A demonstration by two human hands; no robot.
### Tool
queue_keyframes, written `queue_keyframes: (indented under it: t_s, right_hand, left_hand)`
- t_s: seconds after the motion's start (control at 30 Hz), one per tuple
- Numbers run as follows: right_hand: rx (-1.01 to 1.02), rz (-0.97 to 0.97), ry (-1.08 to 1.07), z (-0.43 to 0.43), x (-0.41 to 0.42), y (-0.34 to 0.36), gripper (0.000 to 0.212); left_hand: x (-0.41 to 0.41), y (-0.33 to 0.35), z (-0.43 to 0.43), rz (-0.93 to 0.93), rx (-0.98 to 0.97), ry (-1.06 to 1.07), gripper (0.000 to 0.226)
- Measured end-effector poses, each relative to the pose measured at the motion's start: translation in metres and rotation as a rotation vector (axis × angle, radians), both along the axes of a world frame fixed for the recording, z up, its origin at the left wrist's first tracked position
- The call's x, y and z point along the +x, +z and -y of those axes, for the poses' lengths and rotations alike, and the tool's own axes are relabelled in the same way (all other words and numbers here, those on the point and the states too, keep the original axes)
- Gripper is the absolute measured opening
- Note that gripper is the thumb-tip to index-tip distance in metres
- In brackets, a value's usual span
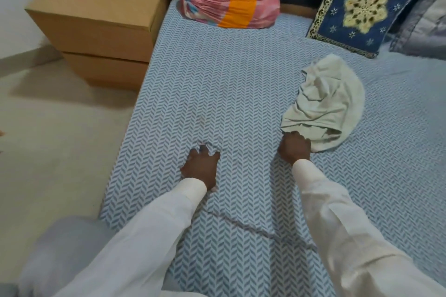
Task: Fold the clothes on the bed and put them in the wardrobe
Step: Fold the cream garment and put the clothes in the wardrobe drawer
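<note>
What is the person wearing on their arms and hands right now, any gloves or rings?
Both arms are in long, loose white sleeves that end in plain cuffs at the wrists. The left hand and the right hand are bare: no gloves, and no ring or watch shows from this angle.

— What can't you make out?
— The right hand (295, 146) hides the near corner of the pale garment (325, 103); its fingertips are out of sight.
— Anything cropped?
— The grey pillow (424, 19) at the bed's head-right corner — cut off by the frame.
</note>
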State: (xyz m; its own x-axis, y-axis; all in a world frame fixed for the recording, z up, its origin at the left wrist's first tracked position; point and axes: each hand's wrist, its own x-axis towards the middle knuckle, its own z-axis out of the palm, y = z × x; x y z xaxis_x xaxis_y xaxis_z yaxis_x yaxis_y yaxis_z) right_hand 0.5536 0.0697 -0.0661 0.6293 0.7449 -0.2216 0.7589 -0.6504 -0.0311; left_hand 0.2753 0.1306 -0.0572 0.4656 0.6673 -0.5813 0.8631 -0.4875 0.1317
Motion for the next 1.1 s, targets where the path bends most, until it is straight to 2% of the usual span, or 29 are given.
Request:
queue_keyframes:
  t_s: [0.1, 0.23, 0.33, 0.47, 0.6, 0.63, 0.73, 0.77, 0.87, 0.93, 1.1]
  right_hand:
    - [0.059, -0.119, 0.043, -0.014, -0.010, 0.003, 0.028]
    - [0.114, -0.352, -0.012, -0.017, -0.028, 0.011, 0.023]
    - [0.226, -0.675, -0.046, -0.011, -0.063, 0.037, 0.017]
    - [0.301, -1.096, 0.029, 0.002, -0.153, 0.076, 0.018]
    - [0.307, -1.376, 0.158, -0.004, -0.245, 0.102, 0.018]
    - [0.321, -1.413, 0.185, -0.007, -0.267, 0.110, 0.019]
    - [0.362, -1.557, 0.307, -0.016, -0.327, 0.141, 0.028]
    - [0.381, -1.604, 0.361, -0.018, -0.339, 0.152, 0.032]
    - [0.477, -1.607, 0.444, -0.017, -0.337, 0.179, 0.046]
    - [0.517, -1.462, 0.435, -0.009, -0.317, 0.185, 0.050]
    - [0.225, -1.049, 0.450, 0.022, -0.305, 0.163, 0.068]
  left_hand:
    - [0.001, 0.002, 0.008, -0.002, 0.018, 0.038, 0.110]
    - [-0.013, 0.001, 0.009, 0.086, 0.048, 0.024, 0.115]
    - [-0.030, 0.001, 0.009, 0.179, 0.004, 0.041, 0.106]
    - [-0.078, -0.001, 0.006, 0.529, -0.143, 0.180, 0.087]
    - [-0.133, 0.007, 0.017, 0.922, -0.481, 0.442, 0.098]
    - [-0.142, 0.008, 0.023, 0.987, -0.505, 0.476, 0.090]
    - [-0.170, 0.028, 0.041, 1.176, -0.516, 0.669, 0.025]
    - [-0.180, 0.040, 0.044, 1.260, -0.540, 0.759, 0.019]
    - [-0.205, 0.073, 0.044, 1.477, -0.621, 0.862, 0.026]
    - [-0.220, 0.098, 0.040, 1.523, -0.549, 0.837, 0.026]
    - [-0.243, 0.141, 0.037, 1.545, -0.438, 0.798, 0.031]
